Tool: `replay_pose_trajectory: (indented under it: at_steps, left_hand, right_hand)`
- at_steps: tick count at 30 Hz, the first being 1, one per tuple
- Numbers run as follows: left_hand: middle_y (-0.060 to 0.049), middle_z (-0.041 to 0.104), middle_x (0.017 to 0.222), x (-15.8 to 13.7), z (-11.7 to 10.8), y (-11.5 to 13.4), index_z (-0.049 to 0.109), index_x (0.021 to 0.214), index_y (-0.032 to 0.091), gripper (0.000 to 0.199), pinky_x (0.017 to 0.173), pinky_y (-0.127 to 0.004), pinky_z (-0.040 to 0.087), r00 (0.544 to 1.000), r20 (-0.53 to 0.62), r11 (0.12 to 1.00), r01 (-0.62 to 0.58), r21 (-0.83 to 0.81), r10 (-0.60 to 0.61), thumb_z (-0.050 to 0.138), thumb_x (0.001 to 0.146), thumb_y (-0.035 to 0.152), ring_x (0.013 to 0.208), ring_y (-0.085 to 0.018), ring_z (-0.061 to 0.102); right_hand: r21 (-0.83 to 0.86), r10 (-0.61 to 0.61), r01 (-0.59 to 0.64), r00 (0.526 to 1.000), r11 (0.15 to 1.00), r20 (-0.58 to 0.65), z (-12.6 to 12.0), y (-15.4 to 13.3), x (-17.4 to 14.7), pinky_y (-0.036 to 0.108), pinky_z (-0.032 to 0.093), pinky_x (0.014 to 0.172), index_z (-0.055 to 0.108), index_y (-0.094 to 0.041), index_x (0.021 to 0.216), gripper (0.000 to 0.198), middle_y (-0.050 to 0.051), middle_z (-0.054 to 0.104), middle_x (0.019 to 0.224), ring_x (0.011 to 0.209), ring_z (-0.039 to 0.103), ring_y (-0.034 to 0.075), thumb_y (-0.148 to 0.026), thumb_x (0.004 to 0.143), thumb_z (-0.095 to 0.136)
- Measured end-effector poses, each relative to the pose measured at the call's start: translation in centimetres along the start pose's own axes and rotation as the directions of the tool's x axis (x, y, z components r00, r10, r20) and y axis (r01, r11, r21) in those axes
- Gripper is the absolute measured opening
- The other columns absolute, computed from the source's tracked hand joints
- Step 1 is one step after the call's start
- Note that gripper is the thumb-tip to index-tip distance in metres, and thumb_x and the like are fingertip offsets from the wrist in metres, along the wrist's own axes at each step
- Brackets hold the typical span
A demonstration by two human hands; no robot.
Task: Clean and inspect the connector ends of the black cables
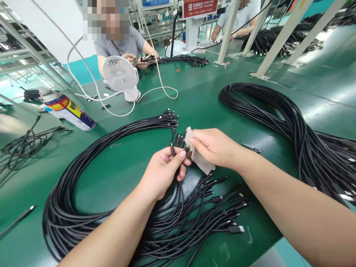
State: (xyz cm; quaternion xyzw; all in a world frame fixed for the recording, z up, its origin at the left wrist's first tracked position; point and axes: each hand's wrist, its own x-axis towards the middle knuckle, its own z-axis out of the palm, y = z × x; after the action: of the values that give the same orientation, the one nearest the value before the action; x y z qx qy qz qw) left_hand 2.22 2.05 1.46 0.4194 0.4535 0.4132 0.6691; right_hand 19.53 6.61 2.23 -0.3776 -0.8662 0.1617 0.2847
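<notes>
My left hand is closed around the ends of several black USB cables, with one connector pinched between thumb and finger. Close beside it, my right hand grips a thin whitish cloth, whose upper edge is next to that connector. Whether the cloth touches the connector I cannot tell. A bundle of black cables curves round to the left of my hands, and its loose plug ends fan out below them. The other ends of the bundle lie just beyond my left hand.
A second looped cable bundle lies at the right. At the left are a spray can, tangled cables and a single cable. A white fan with a trailing cord stands ahead. A co-worker handles cables across the green table.
</notes>
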Motion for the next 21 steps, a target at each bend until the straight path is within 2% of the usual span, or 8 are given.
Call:
replay_pose_trajectory:
  at_steps: [2, 4, 6, 9, 11, 13, 16, 21]
  left_hand:
    - [0.0, 0.064, 0.064, 0.0, 0.0, 0.0, 0.056, 0.079, 0.013, 0.015, 0.039, -0.017, 0.036, 1.0, -0.013, 1.0, 0.002, -0.009, -0.002, 0.063, 0.085, 0.025, 0.041, -0.005, 0.047]
    - [0.0, 0.064, 0.064, 0.0, 0.0, 0.1, 0.056, 0.078, 0.013, 0.015, 0.039, -0.017, 0.036, 1.0, -0.013, 1.0, 0.006, -0.009, -0.006, 0.062, 0.085, 0.025, 0.041, -0.005, 0.048]
    - [0.0, 0.064, 0.065, 0.0, 0.0, 0.2, 0.056, 0.077, 0.013, 0.016, 0.039, -0.017, 0.036, 1.0, -0.007, 1.0, 0.002, -0.01, -0.002, 0.062, 0.085, 0.025, 0.041, -0.005, 0.048]
    - [0.001, 0.062, 0.062, 0.0, -0.1, 0.2, 0.057, 0.076, 0.012, 0.017, 0.04, -0.017, 0.036, 1.0, 0.017, 1.0, -0.019, -0.019, 0.02, 0.064, 0.084, 0.026, 0.04, -0.004, 0.047]
    - [0.002, 0.06, 0.058, -0.1, -0.2, 0.3, 0.057, 0.074, 0.012, 0.019, 0.041, -0.017, 0.036, 0.999, 0.04, 0.999, -0.024, -0.024, 0.025, 0.064, 0.084, 0.027, 0.039, -0.004, 0.045]
    - [0.002, 0.059, 0.057, -0.1, -0.2, 0.2, 0.057, 0.074, 0.013, 0.02, 0.041, -0.017, 0.036, 0.998, 0.052, 0.999, -0.029, -0.029, 0.031, 0.064, 0.084, 0.028, 0.039, -0.004, 0.045]
    - [0.001, 0.062, 0.063, -0.1, -0.1, 0.1, 0.057, 0.077, 0.014, 0.019, 0.041, -0.018, 0.037, 0.999, 0.029, 0.999, -0.045, -0.016, 0.046, 0.067, 0.082, 0.029, 0.041, -0.004, 0.046]
    - [0.003, 0.061, 0.062, -0.1, -0.1, -0.1, 0.057, 0.075, 0.015, 0.019, 0.04, -0.017, 0.037, 0.997, 0.022, 0.997, -0.072, 0.018, 0.071, 0.069, 0.08, 0.029, 0.041, -0.004, 0.047]
  right_hand:
    - [0.024, 0.032, -0.029, 0.991, 0.999, -0.133, -0.1, 0.1, 0.1, 0.025, 0.03, 0.056, 0.034, -0.021, 0.065, 0.028, -0.003, 0.042, 0.058, 0.054, 0.038, 0.011, -0.025, 0.092, 0.039]
    - [0.105, 0.097, -0.079, 0.979, 0.991, -0.178, -0.3, 0.1, 0.1, 0.024, 0.032, 0.055, 0.039, -0.02, 0.065, 0.029, -0.003, 0.043, 0.059, 0.054, 0.039, 0.011, -0.027, 0.093, 0.041]
    - [0.265, 0.152, -0.129, 0.986, 0.956, -0.069, -0.5, 0.0, 0.0, 0.024, 0.035, 0.055, 0.049, -0.019, 0.07, 0.027, -0.002, 0.048, 0.06, 0.054, 0.043, 0.01, -0.032, 0.094, 0.044]
    - [0.531, 0.117, -0.198, 0.976, 0.824, 0.182, -0.7, -0.1, -0.1, 0.025, 0.041, 0.052, 0.055, -0.017, 0.076, 0.029, -0.001, 0.053, 0.06, 0.053, 0.051, 0.012, -0.04, 0.092, 0.049]
    - [0.66, 0.093, -0.237, 0.965, 0.713, 0.247, -0.8, 0.0, -0.2, 0.025, 0.045, 0.05, 0.056, -0.016, 0.077, 0.031, 0.0, 0.056, 0.061, 0.053, 0.054, 0.013, -0.041, 0.092, 0.047]
    - [0.716, 0.109, -0.27, 0.958, 0.643, 0.264, -0.7, 0.2, -0.2, 0.024, 0.047, 0.049, 0.058, -0.015, 0.082, 0.027, 0.001, 0.057, 0.063, 0.053, 0.055, 0.012, -0.037, 0.093, 0.047]
    - [0.712, 0.133, -0.301, 0.95, 0.635, 0.283, -0.3, 0.4, -0.3, 0.022, 0.047, 0.049, 0.058, -0.015, 0.091, 0.015, 0.0, 0.059, 0.067, 0.052, 0.054, 0.01, -0.029, 0.09, 0.054]
    - [0.692, 0.129, -0.305, 0.947, 0.654, 0.295, 0.3, 0.2, -0.3, 0.022, 0.049, 0.051, 0.054, -0.016, 0.087, 0.013, 0.0, 0.061, 0.07, 0.056, 0.057, 0.01, -0.028, 0.087, 0.061]
